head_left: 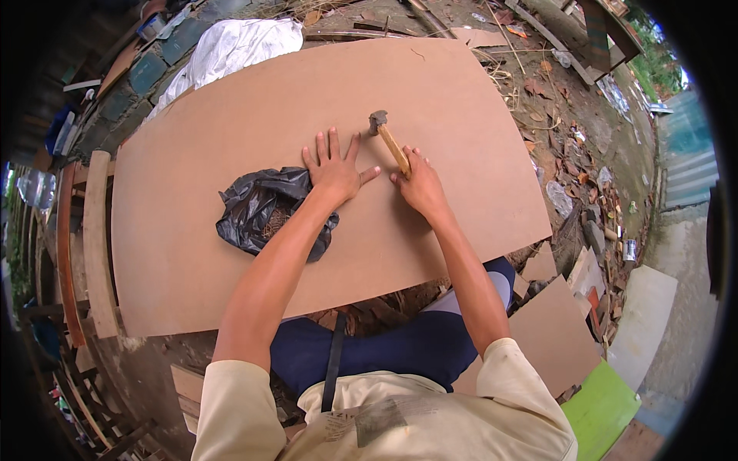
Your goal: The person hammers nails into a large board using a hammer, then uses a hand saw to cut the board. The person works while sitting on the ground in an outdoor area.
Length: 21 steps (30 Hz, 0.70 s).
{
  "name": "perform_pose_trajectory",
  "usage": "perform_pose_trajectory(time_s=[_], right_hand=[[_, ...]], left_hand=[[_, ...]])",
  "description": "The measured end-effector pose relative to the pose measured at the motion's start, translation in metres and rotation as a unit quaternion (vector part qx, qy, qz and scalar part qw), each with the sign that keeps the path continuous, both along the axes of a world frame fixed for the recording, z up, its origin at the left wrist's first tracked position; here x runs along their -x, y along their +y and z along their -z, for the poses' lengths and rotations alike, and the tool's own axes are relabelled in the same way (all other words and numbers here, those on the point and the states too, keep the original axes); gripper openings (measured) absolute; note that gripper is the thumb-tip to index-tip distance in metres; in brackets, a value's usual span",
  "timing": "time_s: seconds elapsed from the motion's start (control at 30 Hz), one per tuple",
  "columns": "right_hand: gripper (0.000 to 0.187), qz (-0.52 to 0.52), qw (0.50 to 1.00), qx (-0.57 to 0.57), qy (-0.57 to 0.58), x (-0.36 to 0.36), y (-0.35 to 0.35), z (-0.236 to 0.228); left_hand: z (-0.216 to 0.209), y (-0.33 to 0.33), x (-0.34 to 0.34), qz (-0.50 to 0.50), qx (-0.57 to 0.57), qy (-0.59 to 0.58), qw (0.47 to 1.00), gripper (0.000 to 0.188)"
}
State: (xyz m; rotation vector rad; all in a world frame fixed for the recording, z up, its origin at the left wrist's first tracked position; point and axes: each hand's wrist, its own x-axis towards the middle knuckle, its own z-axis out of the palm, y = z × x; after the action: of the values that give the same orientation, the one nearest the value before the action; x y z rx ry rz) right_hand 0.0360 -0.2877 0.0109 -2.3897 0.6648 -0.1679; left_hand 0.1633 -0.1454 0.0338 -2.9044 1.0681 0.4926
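Left hand [334, 170]: lying flat on the board [231, 253], palm down, fingers [321, 144] spreading wide and holding nothing; the thumb is pointing across toward the right hand.
Right hand [419, 184]: resting just beside the left thumb tip, fingers curling shut around the lower end of the hammer [390, 138] handle.
Bag [265, 209]: a crumpled black plastic bag sitting behind the left wrist and partly under the forearm, touching the heel of that hand; something brownish is showing through its mouth, too small to tell what.
Hammer: lying tilted up and away from the right fingers, its grey metal head touching or just above the board beyond the left fingertips; which, I cannot tell.
Handling: the hammer is looking head-heavy and stiff, with a smooth wooden handle; a hold low on the handle, as now, is probably giving swing, while a hold nearer the head would be giving finer control.
Board: a broad, thin brown sheet, likely flexing under load, so the flat left palm is probably steadying it.
Beyond the fingers: a white sheet [238, 42] lying past the board's far edge, with litter and scrap wood on the ground.
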Motion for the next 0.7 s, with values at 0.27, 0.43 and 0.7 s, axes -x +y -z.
perform_pose_trajectory(time_s=[0.27, 0.43, 0.7], right_hand=[[0.087, -0.027, 0.999, 0.025, -0.013, 0.001, -0.006, 0.008], [0.093, -0.01, 1.0, -0.003, 0.009, 0.008, 0.001, 0.006], [0.094, 0.002, 1.0, 0.015, 0.009, 0.01, 0.005, 0.011]], left_hand=[[0.018, 0.004, 0.049, 0.032, 0.04, -0.013, 0.999, 0.076], [0.0, 0.028, 0.051, 0.089, 0.042, 0.048, 0.994, 0.074], [-0.023, 0.038, 0.047, 0.104, 0.022, 0.07, 0.992, 0.075]])
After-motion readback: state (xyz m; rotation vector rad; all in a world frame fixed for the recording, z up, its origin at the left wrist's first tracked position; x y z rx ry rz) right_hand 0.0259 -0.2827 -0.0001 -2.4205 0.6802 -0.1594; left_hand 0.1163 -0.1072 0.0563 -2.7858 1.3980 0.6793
